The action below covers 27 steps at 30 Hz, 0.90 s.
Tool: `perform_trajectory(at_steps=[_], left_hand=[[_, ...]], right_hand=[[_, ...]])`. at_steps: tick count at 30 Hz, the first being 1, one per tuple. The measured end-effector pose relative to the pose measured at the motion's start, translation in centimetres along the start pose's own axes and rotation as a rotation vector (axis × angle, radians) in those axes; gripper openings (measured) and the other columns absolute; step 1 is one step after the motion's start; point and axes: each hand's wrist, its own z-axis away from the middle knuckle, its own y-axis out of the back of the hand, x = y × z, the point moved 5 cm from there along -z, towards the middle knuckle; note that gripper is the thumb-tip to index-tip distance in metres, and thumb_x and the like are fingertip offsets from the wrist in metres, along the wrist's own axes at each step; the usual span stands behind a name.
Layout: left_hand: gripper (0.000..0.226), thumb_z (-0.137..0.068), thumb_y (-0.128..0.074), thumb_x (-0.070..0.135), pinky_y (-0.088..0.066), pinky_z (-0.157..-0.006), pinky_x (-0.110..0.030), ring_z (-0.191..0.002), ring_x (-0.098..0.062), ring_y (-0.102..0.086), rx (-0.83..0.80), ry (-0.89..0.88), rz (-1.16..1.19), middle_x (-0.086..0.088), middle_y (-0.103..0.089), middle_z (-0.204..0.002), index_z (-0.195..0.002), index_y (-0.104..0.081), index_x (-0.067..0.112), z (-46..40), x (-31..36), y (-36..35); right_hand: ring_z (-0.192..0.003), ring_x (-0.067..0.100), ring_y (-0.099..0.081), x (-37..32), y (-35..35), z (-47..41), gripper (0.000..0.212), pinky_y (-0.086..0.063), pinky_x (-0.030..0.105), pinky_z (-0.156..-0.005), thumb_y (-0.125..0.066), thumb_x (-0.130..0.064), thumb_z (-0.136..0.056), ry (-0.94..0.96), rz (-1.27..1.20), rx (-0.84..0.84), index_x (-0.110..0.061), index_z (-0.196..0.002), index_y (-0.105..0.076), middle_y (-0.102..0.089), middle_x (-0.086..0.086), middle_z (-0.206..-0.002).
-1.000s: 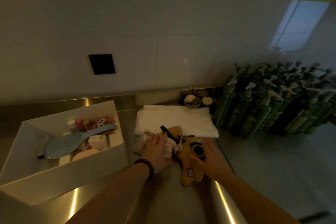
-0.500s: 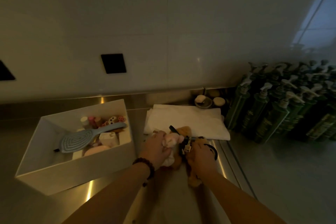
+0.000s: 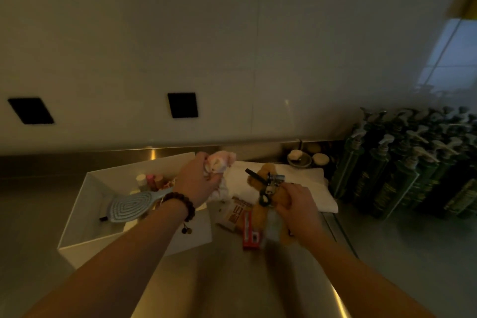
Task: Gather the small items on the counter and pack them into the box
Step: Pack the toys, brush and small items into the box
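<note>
At the center of the frame our left hand (image 3: 198, 183) curls its fingers around a soft, light pink plush (image 3: 220, 162) beside the white box (image 3: 85, 217), while our right hand (image 3: 296, 204) grips a squashy brown plush (image 3: 267, 212) above the surface, best held by the body.

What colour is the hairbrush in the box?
Pale blue hairbrush, seen in the head view, lying in the white box.

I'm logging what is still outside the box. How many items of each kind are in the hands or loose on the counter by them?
Pink plush, held up by the left hand: 1
Brown plush with a clip, gripped by the right hand: 1
Red packet: 1
Striped packet: 1
Total: 4
</note>
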Motion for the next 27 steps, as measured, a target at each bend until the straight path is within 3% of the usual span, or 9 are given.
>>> perform_trajectory(at_steps=[4, 7, 12, 16, 19, 23, 27], left_hand=[[0.033, -0.080, -0.065, 0.037, -0.043, -0.065, -0.029, -0.081, -0.015, -0.055, 0.063, 0.025, 0.006, 0.006, -0.057, -0.091, -0.106, -0.051, 0.023, 0.2, -1.7, 3.3], [0.036, -0.081, -0.065, 0.038, -0.048, -0.069, -0.033, -0.085, -0.018, -0.057, 0.100, 0.070, 0.030, 0.005, -0.059, -0.095, -0.110, -0.051, 0.022, 0.5, -3.6, 5.7], [0.034, -0.082, -0.066, 0.035, -0.044, -0.068, -0.031, -0.083, -0.018, -0.055, 0.166, 0.117, 0.013, 0.005, -0.056, -0.093, -0.109, -0.053, 0.020, 1.6, -7.4, 10.6], [0.037, -0.081, -0.068, 0.033, -0.046, -0.069, -0.030, -0.081, -0.012, -0.054, 0.130, 0.162, -0.020, 0.006, -0.057, -0.092, -0.112, -0.053, 0.022, 2.6, -11.0, 13.9], [0.038, -0.079, -0.071, 0.029, -0.043, -0.061, -0.018, -0.075, -0.002, -0.052, 0.037, 0.158, -0.070, 0.012, -0.056, -0.087, -0.113, -0.056, 0.022, 3.2, -13.2, 15.1], [0.044, -0.078, -0.072, 0.024, -0.054, -0.079, -0.033, -0.091, -0.014, -0.058, -0.233, 0.266, -0.090, 0.003, -0.059, -0.106, -0.119, -0.054, 0.024, 3.7, -16.6, 14.4], [0.044, -0.079, -0.071, 0.024, -0.051, -0.075, -0.025, -0.097, -0.012, -0.056, -0.524, 0.351, -0.155, 0.003, -0.057, -0.116, -0.119, -0.053, 0.030, 4.1, -19.3, 12.3]], right_hand=[[-0.113, 0.011, -0.041, -3.5, 0.7, -0.7, 0.042, -0.031, 0.020, -0.087, -0.069, -0.022, -0.079, 0.095, 0.026, 0.004, -0.025, -0.117, -0.054, -0.050, -0.004, -0.117], [-0.112, 0.014, -0.044, -6.4, 0.8, -1.2, 0.046, -0.033, 0.022, -0.088, -0.070, -0.022, -0.077, 0.159, -0.010, 0.003, -0.022, -0.120, -0.055, -0.052, -0.002, -0.117], [-0.111, 0.019, -0.045, -12.2, -0.2, -1.9, 0.050, -0.036, 0.027, -0.090, -0.070, -0.019, -0.077, 0.251, -0.078, 0.019, -0.018, -0.124, -0.055, -0.056, 0.002, -0.115], [-0.108, 0.018, -0.047, -16.3, -2.1, -2.5, 0.047, -0.036, 0.025, -0.088, -0.066, -0.017, -0.078, 0.330, -0.125, -0.003, -0.017, -0.124, -0.055, -0.057, 0.003, -0.113], [-0.108, 0.019, -0.048, -18.4, -4.1, -3.0, 0.044, -0.036, 0.026, -0.088, -0.065, -0.019, -0.080, 0.351, -0.158, -0.036, -0.018, -0.123, -0.055, -0.057, 0.003, -0.113], [-0.110, 0.019, -0.049, -20.4, -7.1, -3.9, 0.044, -0.037, 0.026, -0.089, -0.067, -0.019, -0.080, 0.395, -0.165, -0.108, -0.019, -0.123, -0.056, -0.057, 0.002, -0.116], [-0.106, 0.014, -0.049, -21.7, -9.9, -5.0, 0.044, -0.040, 0.027, -0.089, -0.068, -0.019, -0.078, 0.419, -0.177, -0.170, -0.022, -0.121, -0.057, -0.057, -0.002, -0.113]])
